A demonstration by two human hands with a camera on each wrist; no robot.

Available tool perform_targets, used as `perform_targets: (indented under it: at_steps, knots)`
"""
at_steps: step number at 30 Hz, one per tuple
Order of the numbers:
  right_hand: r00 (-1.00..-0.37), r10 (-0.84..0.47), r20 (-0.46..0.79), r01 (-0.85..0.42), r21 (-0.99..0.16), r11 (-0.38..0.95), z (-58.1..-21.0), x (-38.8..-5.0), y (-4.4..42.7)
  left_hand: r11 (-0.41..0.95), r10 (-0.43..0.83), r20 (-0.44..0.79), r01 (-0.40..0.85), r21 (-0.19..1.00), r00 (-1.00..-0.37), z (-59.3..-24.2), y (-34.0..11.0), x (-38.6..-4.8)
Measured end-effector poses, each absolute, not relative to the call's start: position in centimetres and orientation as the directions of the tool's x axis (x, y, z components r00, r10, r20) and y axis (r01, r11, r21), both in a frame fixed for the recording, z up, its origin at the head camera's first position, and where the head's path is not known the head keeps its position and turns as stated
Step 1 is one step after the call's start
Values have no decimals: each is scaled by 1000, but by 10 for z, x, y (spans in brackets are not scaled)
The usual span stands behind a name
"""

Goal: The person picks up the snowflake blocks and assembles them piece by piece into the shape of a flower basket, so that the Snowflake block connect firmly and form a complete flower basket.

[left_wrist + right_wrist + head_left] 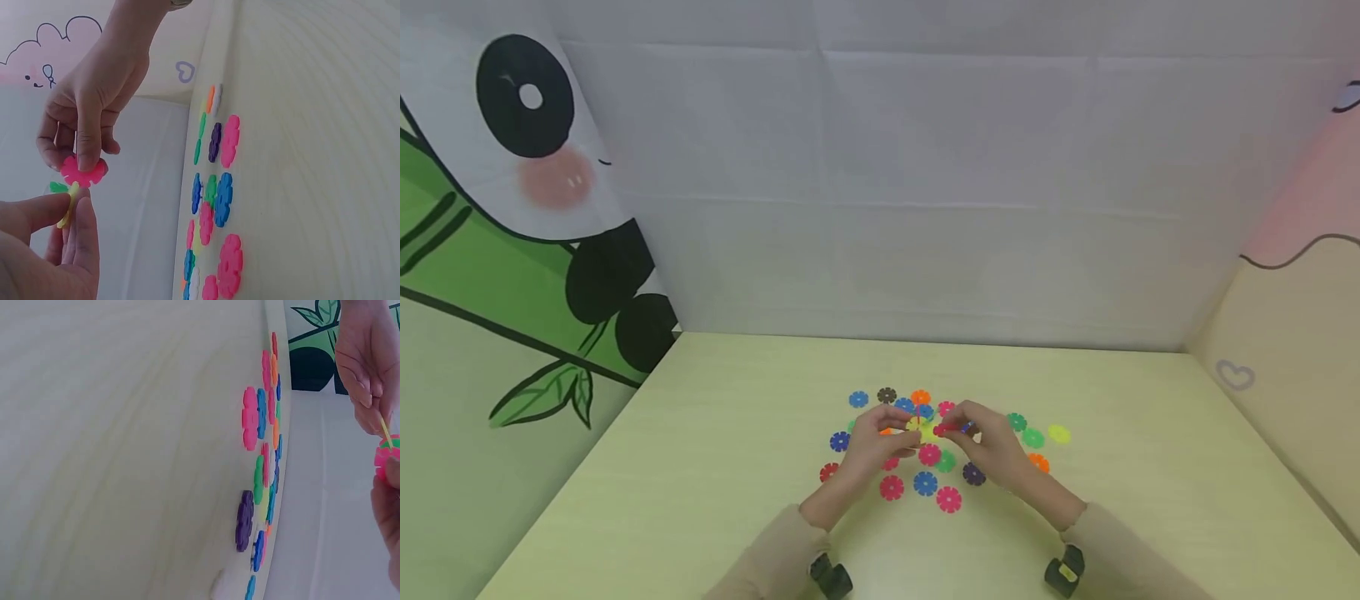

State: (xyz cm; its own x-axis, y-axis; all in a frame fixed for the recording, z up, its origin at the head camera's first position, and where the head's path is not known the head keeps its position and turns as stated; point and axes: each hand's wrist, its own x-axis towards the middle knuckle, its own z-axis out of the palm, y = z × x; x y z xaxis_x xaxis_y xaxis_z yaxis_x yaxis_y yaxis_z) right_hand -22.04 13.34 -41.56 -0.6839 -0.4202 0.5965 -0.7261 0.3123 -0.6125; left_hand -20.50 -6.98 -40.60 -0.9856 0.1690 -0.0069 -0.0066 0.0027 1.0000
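Note:
My left hand [877,440] pinches a yellow notched disc [67,206] between thumb and fingers, above the table. In the left wrist view my right hand [94,94] pinches a pink notched disc [83,172] whose lower edge meets the top of the yellow one. A green piece [59,187] shows just behind the yellow disc; how it is joined cannot be told. The right wrist view shows the pink disc [380,460] at the frame's right edge, with green against it, below my left hand [369,362].
Loose notched discs lie on the table [700,467] under and around the hands, among them a blue one [925,483], a pink one [949,499], a dark purple one [973,473] and a yellow-green one [1059,434]. A pale wall cloth [880,208] hangs behind.

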Motion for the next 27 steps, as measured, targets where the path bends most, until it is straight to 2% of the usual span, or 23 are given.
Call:
perform_targets:
  at_steps: [5, 16, 20, 27]
  knots:
    - [-636, -397, 662, -769, -585, 259, -419, -221, 127, -7, 157, -20, -22, 1000, -987, -410, -65, -207]
    - [-535, -419, 733, -844, -454, 285, -419, -224, 126, -50, 75, -61, -64, 997, -995, -403, -55, -199]
    - [-522, -434, 734, -853, -462, 244, -416, -224, 128, -86, 75, -78, -85, 993, -994, -403, -52, -196]
    - [-556, -500, 664, -828, -495, 263, -415, -230, 133, 64, 119, 60, 68, 996, -991, -412, -61, -198]
